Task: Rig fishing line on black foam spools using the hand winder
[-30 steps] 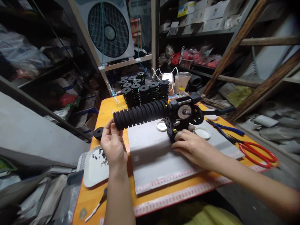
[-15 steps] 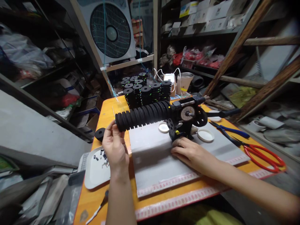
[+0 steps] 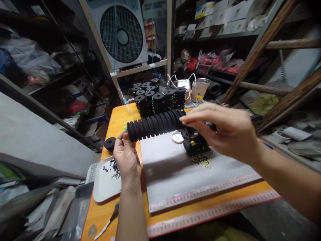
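A ribbed roll of black foam discs (image 3: 155, 125) runs sideways from a black hand-cranked device (image 3: 197, 145) on the white board. At its left end, my left hand (image 3: 127, 159) is closed, thumb and fingers gripping the end from below. A small green bit shows at that tip. My right hand (image 3: 223, 134) is raised in front of the device, with thumb and fingertips together at the roll's right end. Whatever they pinch is too small to make out. This hand hides much of the device. Below it lies a pile of tiny coloured pieces (image 3: 202, 160).
Black foam spools (image 3: 158, 97) stand grouped at the back of the orange table (image 3: 100, 217). A single foam spool (image 3: 109, 144) and a white tray (image 3: 99, 190) of small black parts are at left. A white lid (image 3: 177, 137) lies behind the roll.
My right hand has risen from the board beside the device's base to the roll's right end, uncovering the coloured pieces. My left hand stays at the left end. The view has shifted slightly.
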Demonstrator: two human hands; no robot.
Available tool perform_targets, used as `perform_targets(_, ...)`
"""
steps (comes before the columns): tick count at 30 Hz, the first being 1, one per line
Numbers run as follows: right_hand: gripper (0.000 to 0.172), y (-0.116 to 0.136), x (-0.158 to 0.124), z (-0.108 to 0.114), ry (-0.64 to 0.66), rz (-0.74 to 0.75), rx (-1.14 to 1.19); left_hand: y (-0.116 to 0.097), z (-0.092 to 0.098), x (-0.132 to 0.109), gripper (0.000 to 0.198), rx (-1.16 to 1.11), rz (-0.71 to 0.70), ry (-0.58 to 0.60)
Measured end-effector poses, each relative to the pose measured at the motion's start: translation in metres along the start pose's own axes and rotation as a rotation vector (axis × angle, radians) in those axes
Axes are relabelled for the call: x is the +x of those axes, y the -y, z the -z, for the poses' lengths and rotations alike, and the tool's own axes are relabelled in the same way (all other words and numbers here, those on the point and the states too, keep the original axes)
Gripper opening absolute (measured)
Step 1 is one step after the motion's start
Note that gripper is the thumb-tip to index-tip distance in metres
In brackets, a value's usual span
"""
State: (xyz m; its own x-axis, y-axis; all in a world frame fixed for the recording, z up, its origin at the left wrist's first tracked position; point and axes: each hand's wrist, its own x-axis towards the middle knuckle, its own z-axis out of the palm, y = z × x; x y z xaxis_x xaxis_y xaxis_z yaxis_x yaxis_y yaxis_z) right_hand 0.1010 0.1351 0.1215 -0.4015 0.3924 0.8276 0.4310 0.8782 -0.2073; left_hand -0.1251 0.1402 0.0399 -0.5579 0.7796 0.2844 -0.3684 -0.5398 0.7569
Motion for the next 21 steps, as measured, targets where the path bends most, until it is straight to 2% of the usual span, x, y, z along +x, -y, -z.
perform_targets(3, 0.01, -0.01, 0.02, 0.001, -0.056, -0.024, -0.084, -0.002, -0.001, -0.001, 0.023, -0.001, 0.006, 0.005)
perform_targets(6, 0.008, -0.019, 0.027, -0.004, -0.019, -0.01, -0.13, -0.004, -0.002, -0.003, 0.024, 0.001, 0.006, 0.015)
perform_targets(10, 0.011, -0.024, 0.029, -0.009, 0.065, 0.008, -0.144, -0.004, -0.002, -0.003, 0.022, 0.005, -0.001, 0.011)
perform_targets(21, 0.016, -0.019, 0.029, -0.008, 0.129, 0.034, -0.224, -0.002, 0.0, -0.002, 0.021, 0.004, -0.019, 0.014)
